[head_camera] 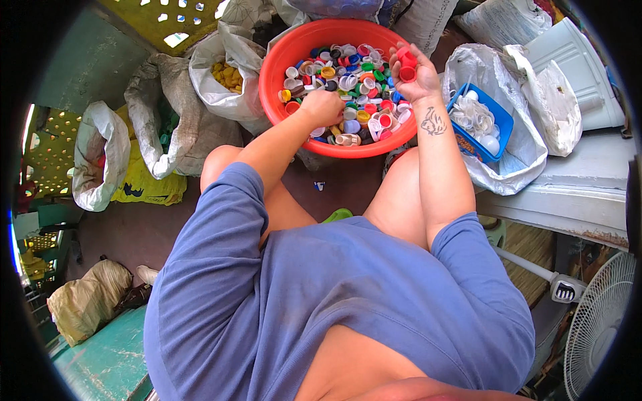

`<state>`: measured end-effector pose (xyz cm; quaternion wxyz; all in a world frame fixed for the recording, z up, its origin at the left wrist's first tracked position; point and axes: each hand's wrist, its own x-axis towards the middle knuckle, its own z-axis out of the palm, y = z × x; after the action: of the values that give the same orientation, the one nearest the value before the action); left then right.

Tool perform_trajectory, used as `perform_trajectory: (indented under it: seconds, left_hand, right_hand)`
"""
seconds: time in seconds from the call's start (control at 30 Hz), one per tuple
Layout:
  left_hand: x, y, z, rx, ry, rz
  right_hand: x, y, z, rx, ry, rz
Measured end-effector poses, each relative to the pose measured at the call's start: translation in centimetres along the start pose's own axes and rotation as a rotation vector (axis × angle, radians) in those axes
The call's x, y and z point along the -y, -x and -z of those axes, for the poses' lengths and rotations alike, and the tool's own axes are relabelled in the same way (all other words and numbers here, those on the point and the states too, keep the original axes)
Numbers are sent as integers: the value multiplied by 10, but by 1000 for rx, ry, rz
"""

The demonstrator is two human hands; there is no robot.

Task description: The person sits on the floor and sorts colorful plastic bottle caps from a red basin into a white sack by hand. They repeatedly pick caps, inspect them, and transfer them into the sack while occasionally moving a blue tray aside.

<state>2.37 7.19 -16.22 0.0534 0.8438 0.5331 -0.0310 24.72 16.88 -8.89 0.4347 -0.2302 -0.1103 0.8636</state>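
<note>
A large red-orange plastic basin (pixel 335 149) stands before my knees, filled with mixed plastic bottle caps (pixel 367 66) in white, red, green, blue, yellow and black. My left hand (pixel 323 107) reaches over its near rim. Its fingers curl down among the caps, and the fingertips are hidden, so I cannot tell whether they hold one. Above the basin's right rim, my right hand (pixel 422 76) is turned palm up. Several red plastic caps (pixel 407 65) rest in it, with the fingers partly curled around them.
On the right, a white sack (pixel 526 150) holds a blue plastic box (pixel 505 118) of clear and white plastic pieces. Left of the basin stand a sack of yellow caps (pixel 228 77), a greyish sack (pixel 200 120) and a white sack (pixel 83 175). A fan (pixel 599 321) stands lower right.
</note>
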Motion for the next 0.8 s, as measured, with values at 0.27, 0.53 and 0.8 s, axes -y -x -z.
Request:
perform_trajectory:
  seconds: [0.27,0.53,0.8]
  left_hand:
    - [38,-21,44,-251,1920,507]
    - [-1,-46,43,-127,2549,611]
    - [-22,-96,-7,-649,2650,-143]
  right_hand:
    - [-35,-14,-9,-167,389,388]
    - [-79,-38,-13,-246,718,690]
    - [-114,-42,-5,-204,1780,1095]
